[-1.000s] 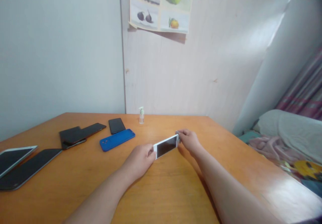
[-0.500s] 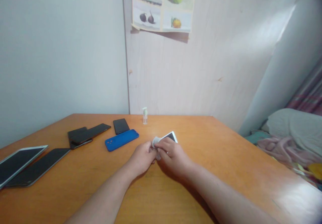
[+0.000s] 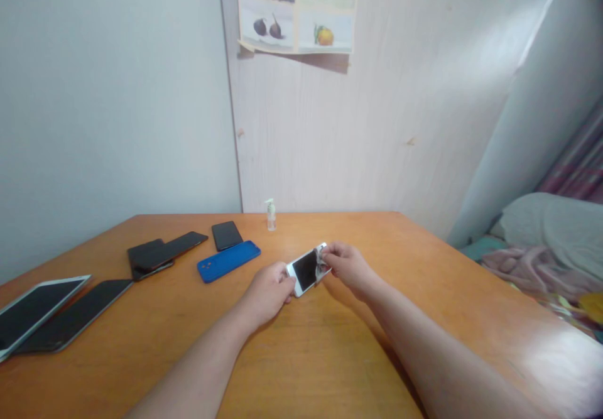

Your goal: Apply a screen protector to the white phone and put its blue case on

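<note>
A white smartphone (image 3: pixel 305 271) with a dark screen is held tilted above the wooden table. My left hand (image 3: pixel 269 292) grips its near left end, thumb over the white border. At the phone's far right end, my right hand (image 3: pixel 347 266) pinches a crumpled pale cloth or wipe (image 3: pixel 321 266) against the screen. The fingertips partly hide the cloth, so its exact material is unclear. Beyond the hands stands a small clear pump bottle (image 3: pixel 271 215).
On the left of the table (image 3: pixel 292 369) lie a blue phone case (image 3: pixel 229 261), a small black phone (image 3: pixel 227 235), two overlapping dark phones (image 3: pixel 164 252), a white tablet (image 3: pixel 38 309) and a dark tablet (image 3: pixel 78 317). Bedding (image 3: pixel 551 255) is heaped at the right.
My right hand has moved with the cloth from the phone's left end to its right end, uncovering the screen. My left hand still holds the phone.
</note>
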`<state>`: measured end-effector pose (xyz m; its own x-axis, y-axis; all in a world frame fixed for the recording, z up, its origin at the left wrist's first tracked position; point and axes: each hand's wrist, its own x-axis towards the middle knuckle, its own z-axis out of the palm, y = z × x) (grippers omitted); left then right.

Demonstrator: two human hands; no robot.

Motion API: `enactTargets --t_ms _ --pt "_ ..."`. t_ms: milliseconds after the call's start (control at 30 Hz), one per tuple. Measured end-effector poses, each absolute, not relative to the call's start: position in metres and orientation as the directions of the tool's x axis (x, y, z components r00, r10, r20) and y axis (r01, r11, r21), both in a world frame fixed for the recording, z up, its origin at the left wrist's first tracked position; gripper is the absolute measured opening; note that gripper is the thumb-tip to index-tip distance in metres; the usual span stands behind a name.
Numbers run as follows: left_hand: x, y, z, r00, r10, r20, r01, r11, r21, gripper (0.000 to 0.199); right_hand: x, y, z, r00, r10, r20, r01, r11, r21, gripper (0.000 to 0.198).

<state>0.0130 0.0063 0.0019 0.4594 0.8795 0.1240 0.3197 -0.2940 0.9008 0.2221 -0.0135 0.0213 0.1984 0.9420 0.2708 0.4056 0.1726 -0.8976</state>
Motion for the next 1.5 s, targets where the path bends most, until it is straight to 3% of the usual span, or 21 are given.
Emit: enactTargets --t_ms 67,200,300,400,533,633,733,800,900,1000,1133,1333,1500 --pt "0.014 0.005 0.002 0.467 0.874 0.133 0.314 -0.304 0.899 0.015 0.224 -0.009 0.017 0.241 0.943 0.229 0.308 0.150 -0.940 0.012" --pt "0.015 0.004 0.001 0.495 0.857 0.146 0.304 -0.328 0.894 0.013 0.223 -0.004 0.005 0.292 0.929 0.227 0.335 0.124 -0.934 0.009" --pt "0.015 0.006 -0.001 0.468 0.871 0.149 0.314 -0.321 0.893 0.012 0.209 -0.012 0.001 0.164 0.934 0.316 0.474 0.207 -0.856 0.005" --pt "0.014 0.007 -0.001 0.420 0.894 0.155 0.324 -0.308 0.895 0.011 0.194 -0.023 0.001 -0.059 0.911 0.408 0.634 0.350 -0.690 0.003" --pt "0.012 0.008 0.003 0.397 0.896 0.198 0.366 -0.352 0.861 0.009 0.195 -0.026 0.006 -0.027 0.924 0.382 0.704 0.288 -0.649 0.007" --pt "0.011 0.006 0.010 0.391 0.876 0.281 0.435 -0.445 0.782 0.011 0.202 -0.022 0.012 0.106 0.922 0.372 0.628 0.228 -0.744 0.008" --pt "0.010 0.000 0.018 0.390 0.848 0.358 0.518 -0.524 0.676 0.013 0.202 -0.022 0.020 0.151 0.903 0.403 0.456 0.299 -0.838 0.005" --pt "0.010 -0.005 0.024 0.418 0.814 0.405 0.536 -0.580 0.614 0.017 0.198 -0.026 0.024 0.132 0.881 0.455 0.397 0.374 -0.838 0.015" --pt "0.011 -0.013 0.031 0.460 0.755 0.467 0.529 -0.656 0.539 0.024 0.193 -0.034 0.031 0.042 0.853 0.521 0.504 0.432 -0.748 0.030" --pt "0.011 -0.017 0.037 0.474 0.719 0.509 0.536 -0.694 0.481 0.026 0.193 -0.042 0.039 -0.066 0.846 0.529 0.650 0.439 -0.620 0.021" --pt "0.009 -0.020 0.043 0.492 0.653 0.576 0.508 -0.752 0.419 0.026 0.196 -0.051 0.051 -0.118 0.856 0.503 0.730 0.419 -0.541 0.015" --pt "0.006 -0.022 0.046 0.406 0.626 0.666 0.412 -0.776 0.477 0.024 0.199 -0.061 0.065 -0.132 0.853 0.506 0.768 0.411 -0.492 0.014" --pt "0.006 -0.017 0.042 0.329 0.743 0.583 0.260 -0.665 0.701 0.029 0.199 -0.060 0.066 -0.028 0.865 0.501 0.673 0.388 -0.630 0.017"
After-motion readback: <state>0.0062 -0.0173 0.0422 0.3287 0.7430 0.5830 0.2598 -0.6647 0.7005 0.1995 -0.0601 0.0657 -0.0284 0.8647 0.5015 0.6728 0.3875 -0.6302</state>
